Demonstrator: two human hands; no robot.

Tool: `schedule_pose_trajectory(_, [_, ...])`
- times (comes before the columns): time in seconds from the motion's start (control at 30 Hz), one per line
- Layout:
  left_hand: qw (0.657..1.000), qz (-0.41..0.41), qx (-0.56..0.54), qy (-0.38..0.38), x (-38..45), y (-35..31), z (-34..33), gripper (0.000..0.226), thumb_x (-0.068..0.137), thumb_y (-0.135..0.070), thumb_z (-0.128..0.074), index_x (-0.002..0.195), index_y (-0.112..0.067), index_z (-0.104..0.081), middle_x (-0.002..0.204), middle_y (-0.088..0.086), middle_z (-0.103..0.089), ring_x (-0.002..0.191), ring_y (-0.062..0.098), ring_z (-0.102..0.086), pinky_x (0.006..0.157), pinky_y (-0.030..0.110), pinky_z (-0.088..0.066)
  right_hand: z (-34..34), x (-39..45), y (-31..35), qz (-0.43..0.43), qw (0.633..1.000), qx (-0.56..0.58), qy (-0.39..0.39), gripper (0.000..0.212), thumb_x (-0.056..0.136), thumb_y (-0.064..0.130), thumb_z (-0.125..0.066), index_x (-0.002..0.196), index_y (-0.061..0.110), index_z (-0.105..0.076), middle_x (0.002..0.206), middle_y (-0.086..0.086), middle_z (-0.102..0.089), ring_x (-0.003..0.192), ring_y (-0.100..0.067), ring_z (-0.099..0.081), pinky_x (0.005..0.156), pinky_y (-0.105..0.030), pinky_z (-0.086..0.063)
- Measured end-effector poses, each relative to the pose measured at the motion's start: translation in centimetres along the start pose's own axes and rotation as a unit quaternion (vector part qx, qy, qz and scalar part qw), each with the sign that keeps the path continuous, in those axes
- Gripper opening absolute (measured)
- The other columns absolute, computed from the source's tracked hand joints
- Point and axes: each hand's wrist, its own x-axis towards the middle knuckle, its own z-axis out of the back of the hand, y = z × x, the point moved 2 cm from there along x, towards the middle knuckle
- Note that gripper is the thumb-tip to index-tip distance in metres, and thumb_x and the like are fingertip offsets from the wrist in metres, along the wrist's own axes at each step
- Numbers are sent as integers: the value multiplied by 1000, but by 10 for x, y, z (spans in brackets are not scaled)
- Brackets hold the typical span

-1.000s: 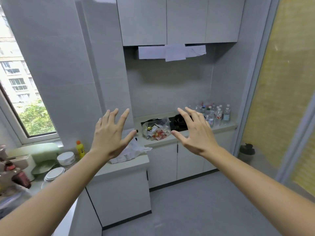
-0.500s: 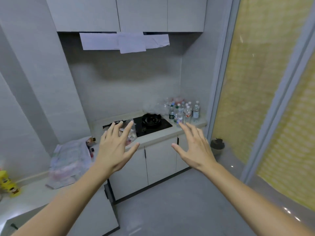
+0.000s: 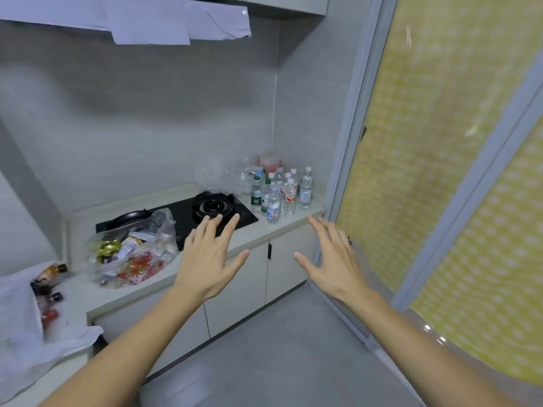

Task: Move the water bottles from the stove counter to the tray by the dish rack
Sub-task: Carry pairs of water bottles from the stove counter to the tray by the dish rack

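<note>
- Both hands are hanging out in front of the person, empty: the left hand has its fingers spread wide, and the right hand is just as splayed, holding nothing.
- The water bottles are standing bunched together at the far right end of the bench, tucked in the corner just beside the black stove. Neither hand is touching them; both are floating well short of the bench edge.
- Looks like the reach-in step. Probably smartest to go for the front bottles first, gripping around the body rather than the cap, since they're packed so tight that poking into the back row could knock the rest over like bowling pins.
- One bottle per hand seems doable here, seeing as both are free.
- There's crumpled clear plastic behind the burner, right next to the cluster, so worth not snagging it.
- Hard to make out: the exact bottle count, since the back ones are hiding behind the front ones, and the labels are too small to read.
- The tray and dish rack aren't showing anywhere in this view.
- A full clear bag is sitting on the bench's left part.
</note>
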Motion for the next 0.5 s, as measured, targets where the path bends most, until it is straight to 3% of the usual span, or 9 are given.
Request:
schedule_pose_trajectory(0.27, [999, -15, -22, 26, 134, 11, -71, 82, 97, -75, -24, 168, -33, -23, 168, 12, -36, 161, 35, -22, 126, 54, -26, -34, 109, -59, -42, 999, -6, 9, 92, 89, 75, -40, 167, 31, -20, 166, 1, -33, 152, -25, -33, 121, -50, -37])
schedule_pose_trajectory(0.5, [999, -11, 18, 37, 238, 14, -140, 81, 98, -72, -28, 167, -29, -29, 162, 14, -43, 156, 39, -33, 122, 54, -33, -75, 205, -134, -42, 999, 3, 25, 90, 91, 71, -46, 166, 26, -25, 166, -3, -34, 154, -27, -30, 125, -49, -32])
